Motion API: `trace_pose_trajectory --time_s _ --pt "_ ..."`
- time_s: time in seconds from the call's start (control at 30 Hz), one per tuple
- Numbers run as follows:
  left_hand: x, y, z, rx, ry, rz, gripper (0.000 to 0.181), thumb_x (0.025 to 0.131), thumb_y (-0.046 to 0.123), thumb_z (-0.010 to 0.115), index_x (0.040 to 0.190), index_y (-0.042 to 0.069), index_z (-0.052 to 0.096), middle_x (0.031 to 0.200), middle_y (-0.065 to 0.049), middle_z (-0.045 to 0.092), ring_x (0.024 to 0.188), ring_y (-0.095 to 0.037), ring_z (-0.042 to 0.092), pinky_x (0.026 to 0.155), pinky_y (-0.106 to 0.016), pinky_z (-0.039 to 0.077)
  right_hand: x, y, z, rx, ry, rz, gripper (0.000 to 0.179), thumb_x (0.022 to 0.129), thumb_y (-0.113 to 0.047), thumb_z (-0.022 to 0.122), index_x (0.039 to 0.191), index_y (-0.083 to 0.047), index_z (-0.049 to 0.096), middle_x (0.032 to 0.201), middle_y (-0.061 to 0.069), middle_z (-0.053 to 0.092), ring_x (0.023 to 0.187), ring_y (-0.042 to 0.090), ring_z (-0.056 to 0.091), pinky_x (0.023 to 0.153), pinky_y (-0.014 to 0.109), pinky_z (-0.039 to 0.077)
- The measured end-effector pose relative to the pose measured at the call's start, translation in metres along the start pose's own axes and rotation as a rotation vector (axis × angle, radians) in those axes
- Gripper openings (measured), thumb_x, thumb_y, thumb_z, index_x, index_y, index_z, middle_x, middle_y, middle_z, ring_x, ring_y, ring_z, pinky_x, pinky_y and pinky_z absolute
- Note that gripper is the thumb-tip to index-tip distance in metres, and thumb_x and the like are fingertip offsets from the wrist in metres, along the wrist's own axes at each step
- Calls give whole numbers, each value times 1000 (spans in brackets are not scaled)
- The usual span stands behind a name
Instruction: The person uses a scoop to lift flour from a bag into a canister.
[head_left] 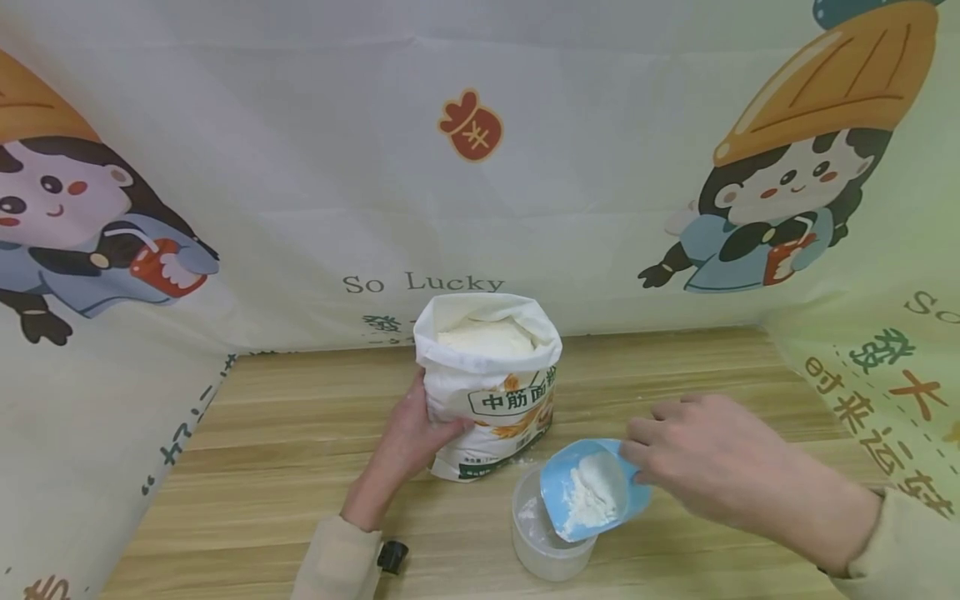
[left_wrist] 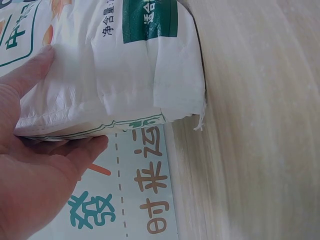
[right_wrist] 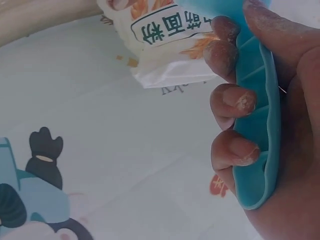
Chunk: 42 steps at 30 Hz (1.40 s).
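A white bag of flour (head_left: 452, 396) stands upright on the table with its top folded open and flour (head_left: 487, 337) showing inside. My left hand (head_left: 416, 433) grips its left side, thumb across the front and fingers round behind, as the left wrist view shows. My right hand (head_left: 712, 467) holds a light blue scoop (head_left: 636, 498) by its ribbed handle (right_wrist: 252, 125), the fingers curled round it. White flour (head_left: 591, 498) lies in the scoop. The scoop is over a round translucent container (head_left: 551, 565), hiding part of its mouth. A little flour clings to the container's inside.
The wood-grain table (head_left: 262, 467) is bounded by a printed cloth backdrop (head_left: 315, 183) at the back and both sides. A small black object (head_left: 392, 557) is at the left sleeve. Some flour dust lies on the table by the bag's base.
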<state>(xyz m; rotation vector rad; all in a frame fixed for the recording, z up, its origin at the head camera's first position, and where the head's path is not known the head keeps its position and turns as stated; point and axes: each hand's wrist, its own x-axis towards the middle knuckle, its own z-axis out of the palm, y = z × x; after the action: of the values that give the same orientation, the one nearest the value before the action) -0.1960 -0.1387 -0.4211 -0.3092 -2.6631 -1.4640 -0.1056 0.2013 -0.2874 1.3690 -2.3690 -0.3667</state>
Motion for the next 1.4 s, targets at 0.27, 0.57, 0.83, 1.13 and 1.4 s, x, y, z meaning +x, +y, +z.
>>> trace_pose_trajectory --time_s 0.27,0.57,0.83,1.13,1.4 --pt "0 0 0 4 -1 -3 99 78 10 89 158 7 31 140 -20 60 131 -41 55 112 -60 43 7 -5 -4 -93 -8 -10 29 73 -11 87 72 -19 59 66 -9 48 55 11 39 46 23 29" --pt "1 1 1 4 0 -10 99 78 10 89 158 8 31 140 -19 60 131 -41 56 111 -59 43 11 -10 -7 -145 -62 -5 26 71 -6 88 79 -17 66 69 -7 50 57 12 39 47 23 30" --pt "1 0 1 9 -5 -6 100 78 10 89 159 9 30 141 -19 60 132 -41 55 112 -60 42 11 -14 -11 -182 -66 -14 24 71 -12 91 87 -15 73 73 -5 54 61 14 44 50 23 31" --pt "1 1 1 -9 -4 -15 99 78 10 89 158 8 31 140 -20 60 132 -42 55 112 -60 42 10 -14 -10 -213 20 -52 23 72 -11 91 82 -11 69 72 -2 52 62 16 46 50 25 33" --pt "2 -1 1 0 1 -15 99 77 9 89 158 9 31 140 -19 60 131 -41 55 112 -60 43 5 -11 -9 -178 26 -38 25 71 -9 92 84 -13 70 72 -3 50 62 15 44 50 24 31"
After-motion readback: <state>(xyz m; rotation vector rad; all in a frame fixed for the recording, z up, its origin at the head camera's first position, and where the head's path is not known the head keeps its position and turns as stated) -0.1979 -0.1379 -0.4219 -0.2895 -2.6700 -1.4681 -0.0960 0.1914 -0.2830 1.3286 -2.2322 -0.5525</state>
